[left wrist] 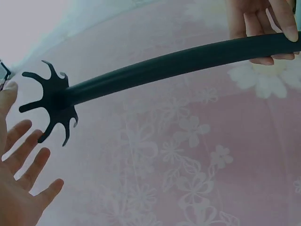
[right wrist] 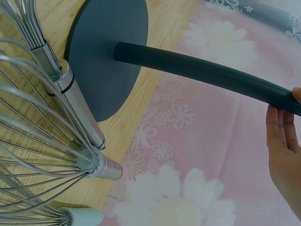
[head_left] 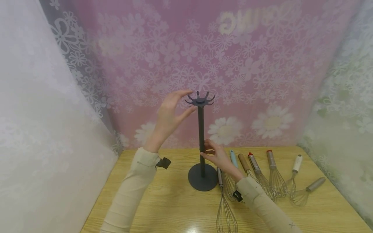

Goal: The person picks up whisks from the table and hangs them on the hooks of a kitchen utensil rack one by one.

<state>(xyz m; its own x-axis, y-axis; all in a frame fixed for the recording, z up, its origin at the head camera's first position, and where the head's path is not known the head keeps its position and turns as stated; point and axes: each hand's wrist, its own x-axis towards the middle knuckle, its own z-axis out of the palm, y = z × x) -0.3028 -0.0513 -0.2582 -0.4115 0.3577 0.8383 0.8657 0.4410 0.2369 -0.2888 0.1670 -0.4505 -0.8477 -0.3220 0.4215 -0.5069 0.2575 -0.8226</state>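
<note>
A dark utensil stand [head_left: 201,126] stands upright on the table, with a round flat base [head_left: 196,179] and a ring of curved hooks [head_left: 200,101] on top. My right hand [head_left: 219,158] pinches the pole at its lower half, thumb on one side and fingers on the other, as the right wrist view also shows. Up at the hooks, my left hand [head_left: 170,111] is spread beside the ring, thumb and fingers apart. In the left wrist view its fingertips [left wrist: 33,136] are right by the hook ends, and nothing hangs from the hooks.
Several whisks lie right of the stand. A long-handled one [head_left: 220,181] is close by the base; others have a blue handle [head_left: 233,158], a wooden handle [head_left: 243,161] and a white handle [head_left: 297,163]. A flowered pink curtain [head_left: 163,64] hangs behind the wooden table [head_left: 163,200].
</note>
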